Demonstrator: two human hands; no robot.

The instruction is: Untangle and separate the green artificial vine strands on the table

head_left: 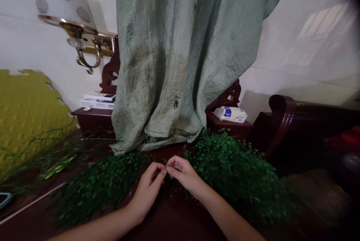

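Observation:
My left hand [152, 181] and my right hand [184, 175] meet fingertip to fingertip over the dark red wooden surface [174, 218]. Between the pinched fingers shows a small green sprig [165, 161], part of it hidden by the fingertips. Both hands are closed on it, thumbs against forefingers. On the left lies a pile of small-leaved green plastic-looking foliage [104, 184], close to my left hand. A larger heap of the same foliage [236, 173] rests to the right, beside my right wrist.
A grey-green woven sack [180, 65] hangs behind the hands. A tissue pack [230, 114] and white boxes [98, 100] sit on dark wooden ledges. Loose green stems [56, 151] and a yellow foam mat [28, 113] are at left, below a wall lamp [67, 16].

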